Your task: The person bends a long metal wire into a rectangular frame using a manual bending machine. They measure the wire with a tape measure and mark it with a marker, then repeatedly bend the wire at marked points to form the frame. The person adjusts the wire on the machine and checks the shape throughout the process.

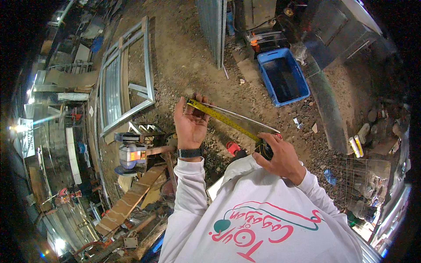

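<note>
A yellow tape measure blade (226, 121) stretches between my two hands, slanting down to the right. My right hand (283, 155) is wrapped round the dark tape measure case (263, 149) close to my body. My left hand (191, 125) is palm up, its fingers curled under the free end of the blade and its thumb apart. Alongside the blade runs a thin white rod (250, 119), its upper end by my left fingers; whether they grip it I cannot tell. Both hands are above bare dirt ground.
A metal frame (149, 81) lies to the left. At the upper right sits a blue plastic bin (277, 101), near a standing corrugated sheet (212, 33). Left of my arm are a cut-off machine (131, 155) and a wooden plank (131, 199). A red shoe (232, 148) shows below.
</note>
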`<state>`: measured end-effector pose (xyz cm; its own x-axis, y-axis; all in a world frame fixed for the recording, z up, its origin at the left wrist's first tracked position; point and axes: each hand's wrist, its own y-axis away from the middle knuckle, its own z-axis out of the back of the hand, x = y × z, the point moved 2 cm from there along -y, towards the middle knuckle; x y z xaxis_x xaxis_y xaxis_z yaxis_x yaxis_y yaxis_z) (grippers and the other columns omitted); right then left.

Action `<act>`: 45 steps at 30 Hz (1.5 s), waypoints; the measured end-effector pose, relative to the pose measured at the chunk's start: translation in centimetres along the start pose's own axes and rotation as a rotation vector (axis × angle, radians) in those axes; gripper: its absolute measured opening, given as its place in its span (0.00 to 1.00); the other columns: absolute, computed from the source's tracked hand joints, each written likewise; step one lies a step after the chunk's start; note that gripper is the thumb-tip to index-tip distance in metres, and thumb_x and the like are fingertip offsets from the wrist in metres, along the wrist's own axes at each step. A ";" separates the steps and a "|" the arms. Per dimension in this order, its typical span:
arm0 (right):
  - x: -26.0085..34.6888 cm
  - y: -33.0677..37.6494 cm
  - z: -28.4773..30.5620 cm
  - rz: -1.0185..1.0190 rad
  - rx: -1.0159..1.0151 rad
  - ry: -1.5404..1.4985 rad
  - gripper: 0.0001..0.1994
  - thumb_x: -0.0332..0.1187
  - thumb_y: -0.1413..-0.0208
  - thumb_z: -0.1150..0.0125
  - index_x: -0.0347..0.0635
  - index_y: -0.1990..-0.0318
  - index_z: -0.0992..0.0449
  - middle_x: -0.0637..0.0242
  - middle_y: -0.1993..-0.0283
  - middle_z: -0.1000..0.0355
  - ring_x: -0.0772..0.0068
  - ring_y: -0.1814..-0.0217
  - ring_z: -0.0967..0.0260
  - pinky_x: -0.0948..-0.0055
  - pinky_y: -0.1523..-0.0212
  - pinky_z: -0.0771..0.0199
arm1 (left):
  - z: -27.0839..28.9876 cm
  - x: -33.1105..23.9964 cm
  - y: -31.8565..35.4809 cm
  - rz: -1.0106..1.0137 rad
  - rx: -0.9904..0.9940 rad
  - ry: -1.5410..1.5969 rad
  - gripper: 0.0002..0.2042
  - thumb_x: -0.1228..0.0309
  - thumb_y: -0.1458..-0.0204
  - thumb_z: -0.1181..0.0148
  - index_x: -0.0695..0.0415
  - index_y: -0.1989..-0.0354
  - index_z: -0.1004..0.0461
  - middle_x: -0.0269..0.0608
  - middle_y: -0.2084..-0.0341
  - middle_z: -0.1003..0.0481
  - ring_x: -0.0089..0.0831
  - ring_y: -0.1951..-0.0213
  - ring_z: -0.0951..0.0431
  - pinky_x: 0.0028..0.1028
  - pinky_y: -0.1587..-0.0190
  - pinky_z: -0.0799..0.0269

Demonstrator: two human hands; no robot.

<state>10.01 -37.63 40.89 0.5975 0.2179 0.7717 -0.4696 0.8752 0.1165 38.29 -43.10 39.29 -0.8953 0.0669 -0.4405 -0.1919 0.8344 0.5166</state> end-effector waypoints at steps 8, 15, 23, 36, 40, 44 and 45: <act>0.7 0.0 0.9 0.016 -0.013 0.065 0.29 0.49 0.50 0.34 0.40 0.44 0.29 0.49 0.59 0.24 0.46 0.62 0.24 0.55 0.60 0.24 | -0.3 0.4 0.6 -0.071 -0.057 -0.082 0.19 0.59 0.38 0.47 0.63 0.50 0.27 0.44 0.54 0.21 0.41 0.46 0.23 0.40 0.41 0.27; 0.5 0.2 1.3 0.033 -0.024 0.091 0.28 0.47 0.51 0.33 0.42 0.45 0.28 0.51 0.58 0.24 0.46 0.61 0.24 0.56 0.59 0.24 | 0.6 0.7 0.4 -0.068 -0.070 -0.051 0.17 0.60 0.38 0.50 0.62 0.53 0.26 0.43 0.58 0.20 0.40 0.52 0.20 0.40 0.45 0.24; -3.0 -0.1 3.3 0.089 -0.002 -0.019 0.29 0.46 0.52 0.34 0.41 0.43 0.28 0.49 0.54 0.24 0.48 0.54 0.24 0.58 0.51 0.25 | 1.1 1.0 0.5 -0.053 0.022 -0.064 0.13 0.65 0.38 0.48 0.62 0.55 0.26 0.42 0.62 0.21 0.39 0.54 0.20 0.41 0.45 0.24; -7.6 1.4 11.9 -0.016 0.196 -0.129 0.27 0.43 0.50 0.37 0.40 0.43 0.27 0.50 0.47 0.25 0.53 0.45 0.27 0.61 0.43 0.30 | 0.6 -2.1 0.8 -0.199 0.139 -0.334 0.16 0.64 0.37 0.48 0.67 0.52 0.27 0.51 0.55 0.22 0.45 0.51 0.21 0.40 0.46 0.21; -8.2 2.2 12.3 0.044 0.150 -0.080 0.28 0.44 0.49 0.37 0.37 0.43 0.28 0.48 0.45 0.26 0.49 0.42 0.28 0.60 0.41 0.31 | 0.7 -3.2 0.7 -0.117 0.154 -0.212 0.16 0.64 0.36 0.48 0.65 0.48 0.28 0.50 0.51 0.23 0.47 0.48 0.23 0.38 0.47 0.21; -8.5 3.0 12.3 -0.009 0.164 -0.080 0.28 0.45 0.49 0.37 0.36 0.43 0.28 0.47 0.46 0.26 0.49 0.42 0.29 0.60 0.41 0.31 | 0.3 -3.5 1.1 -0.166 0.159 -0.357 0.16 0.64 0.35 0.50 0.63 0.46 0.27 0.50 0.50 0.23 0.46 0.43 0.25 0.37 0.47 0.21; -8.5 3.1 12.3 -0.032 0.180 -0.076 0.28 0.45 0.48 0.37 0.35 0.44 0.27 0.47 0.46 0.26 0.49 0.42 0.29 0.60 0.41 0.31 | 0.7 -3.9 0.7 -0.180 0.140 -0.381 0.16 0.64 0.35 0.49 0.63 0.47 0.27 0.50 0.50 0.23 0.46 0.44 0.25 0.37 0.47 0.21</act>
<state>-4.52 -42.12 42.37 0.5662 0.1522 0.8101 -0.5640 0.7882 0.2461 41.91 -42.34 40.84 -0.6354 0.0888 -0.7671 -0.2513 0.9155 0.3142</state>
